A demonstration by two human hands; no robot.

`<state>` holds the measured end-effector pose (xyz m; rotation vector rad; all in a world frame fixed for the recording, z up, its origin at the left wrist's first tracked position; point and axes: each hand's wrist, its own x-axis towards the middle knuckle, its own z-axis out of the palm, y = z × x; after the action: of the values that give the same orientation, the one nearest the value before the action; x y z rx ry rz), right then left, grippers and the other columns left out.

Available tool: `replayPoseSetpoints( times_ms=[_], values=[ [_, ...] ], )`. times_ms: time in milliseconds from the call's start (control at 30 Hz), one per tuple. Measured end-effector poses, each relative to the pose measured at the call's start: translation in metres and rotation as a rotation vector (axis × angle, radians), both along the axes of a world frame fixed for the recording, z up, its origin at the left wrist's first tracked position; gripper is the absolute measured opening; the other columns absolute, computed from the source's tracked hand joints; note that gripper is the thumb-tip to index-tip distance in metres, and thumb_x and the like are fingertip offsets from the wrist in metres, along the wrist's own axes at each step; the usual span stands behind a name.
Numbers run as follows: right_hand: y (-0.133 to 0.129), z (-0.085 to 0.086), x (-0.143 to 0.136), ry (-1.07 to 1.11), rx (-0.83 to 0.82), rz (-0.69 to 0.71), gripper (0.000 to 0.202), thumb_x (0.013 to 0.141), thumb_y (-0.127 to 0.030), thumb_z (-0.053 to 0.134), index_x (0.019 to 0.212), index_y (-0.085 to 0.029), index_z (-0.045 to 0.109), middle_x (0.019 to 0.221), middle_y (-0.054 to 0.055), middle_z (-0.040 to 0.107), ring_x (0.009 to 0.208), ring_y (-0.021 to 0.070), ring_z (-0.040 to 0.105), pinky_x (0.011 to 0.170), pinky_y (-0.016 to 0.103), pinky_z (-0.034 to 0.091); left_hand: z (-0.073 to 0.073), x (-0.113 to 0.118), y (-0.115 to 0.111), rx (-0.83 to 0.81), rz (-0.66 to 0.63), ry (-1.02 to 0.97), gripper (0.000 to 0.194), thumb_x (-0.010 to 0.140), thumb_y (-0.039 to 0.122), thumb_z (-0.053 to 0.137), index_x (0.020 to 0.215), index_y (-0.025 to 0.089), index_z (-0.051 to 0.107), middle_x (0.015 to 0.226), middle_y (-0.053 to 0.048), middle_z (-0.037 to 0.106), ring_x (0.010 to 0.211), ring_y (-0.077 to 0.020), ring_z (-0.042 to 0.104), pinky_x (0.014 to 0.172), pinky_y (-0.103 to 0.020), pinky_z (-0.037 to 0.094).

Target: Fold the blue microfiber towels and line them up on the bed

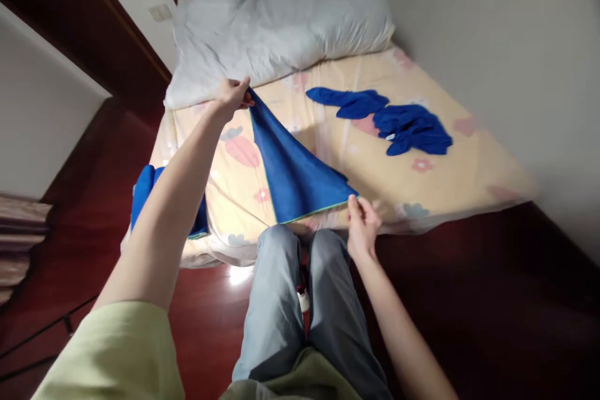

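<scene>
A blue cloth (295, 175) with a thin green edge is stretched between my two hands over the near part of the bed. My left hand (235, 95) pinches its upper corner, near the bedding. At the bed's front edge, my right hand (362, 222) grips the lower right corner. The cloth's lower left corner hangs down close to my knees. Crumpled blue cloths (412, 128) lie on the right side of the bed. More blue cloth (143, 190) sits at the left edge, partly hidden behind my left forearm.
The bed (440, 184) has a yellow sheet with strawberry and flower prints. A bulky white quilt (281, 25) lies across its far end. My legs touch or nearly touch the front edge. A wall (492, 44) runs along the right, and a thin dark rail (47, 328) stands lower left.
</scene>
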<state>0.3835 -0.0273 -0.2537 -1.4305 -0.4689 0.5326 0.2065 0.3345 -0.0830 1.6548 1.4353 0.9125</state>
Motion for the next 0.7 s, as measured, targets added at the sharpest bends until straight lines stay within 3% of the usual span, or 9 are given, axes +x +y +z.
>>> replayPoseSetpoints(
  times_ms=[100, 200, 300, 400, 533, 700],
  values=[
    [0.009, 0.049, 0.050, -0.126, 0.090, -0.064, 0.054, 0.076, -0.071, 0.077, 0.083, -0.018, 0.067, 0.065, -0.003, 0.056, 0.058, 0.0122, 0.051, 0.056, 0.025, 0.045, 0.049, -0.035, -0.043, 0.032, -0.078, -0.179, 0.033, 0.095, 0.042, 0.071, 0.077, 0.018, 0.056, 0.072, -0.004, 0.062, 0.077, -0.0169, 0.070, 0.073, -0.028, 0.055],
    [0.021, 0.110, 0.084, -0.212, 0.242, -0.095, 0.056, 0.074, -0.072, 0.079, 0.081, -0.018, 0.067, 0.065, -0.002, 0.058, 0.056, 0.0119, 0.055, 0.053, 0.024, 0.047, 0.090, -0.071, -0.088, 0.079, -0.154, -0.266, 0.027, 0.091, 0.039, 0.074, 0.084, 0.017, 0.060, 0.081, -0.006, 0.067, 0.078, -0.0149, 0.069, 0.070, -0.025, 0.054],
    [0.031, 0.172, 0.101, -0.281, 0.380, -0.151, 0.053, 0.076, -0.068, 0.080, 0.085, -0.017, 0.068, 0.066, -0.001, 0.061, 0.054, 0.0115, 0.056, 0.048, 0.023, 0.047, 0.126, -0.102, -0.130, 0.159, -0.127, -0.301, 0.028, 0.088, 0.042, 0.077, 0.088, 0.018, 0.064, 0.083, -0.004, 0.068, 0.076, -0.0145, 0.068, 0.066, -0.024, 0.053],
    [0.036, 0.222, 0.110, -0.350, 0.491, -0.139, 0.050, 0.081, -0.063, 0.080, 0.097, -0.018, 0.067, 0.074, 0.001, 0.065, 0.059, 0.0126, 0.062, 0.051, 0.023, 0.052, 0.157, -0.125, -0.167, 0.251, -0.045, -0.355, 0.029, 0.087, 0.043, 0.078, 0.087, 0.016, 0.066, 0.081, -0.003, 0.065, 0.069, -0.0116, 0.061, 0.061, -0.023, 0.048],
    [0.036, 0.266, 0.117, -0.428, 0.561, -0.027, 0.051, 0.083, -0.062, 0.080, 0.106, -0.019, 0.064, 0.081, 0.002, 0.067, 0.069, 0.0143, 0.067, 0.055, 0.023, 0.056, 0.183, -0.150, -0.203, 0.335, 0.037, -0.464, 0.024, 0.088, 0.035, 0.079, 0.086, 0.012, 0.071, 0.075, -0.001, 0.061, 0.061, -0.0071, 0.045, 0.055, -0.021, 0.039],
    [0.021, 0.293, 0.110, -0.491, 0.511, 0.082, 0.042, 0.086, -0.055, 0.081, 0.100, -0.019, 0.065, 0.086, 0.004, 0.069, 0.075, 0.0151, 0.069, 0.061, 0.024, 0.060, 0.182, -0.176, -0.224, 0.423, 0.078, -0.545, 0.030, 0.079, 0.038, 0.088, 0.089, 0.012, 0.078, 0.074, -0.002, 0.064, 0.065, -0.0082, 0.050, 0.060, -0.022, 0.041]
  ],
)
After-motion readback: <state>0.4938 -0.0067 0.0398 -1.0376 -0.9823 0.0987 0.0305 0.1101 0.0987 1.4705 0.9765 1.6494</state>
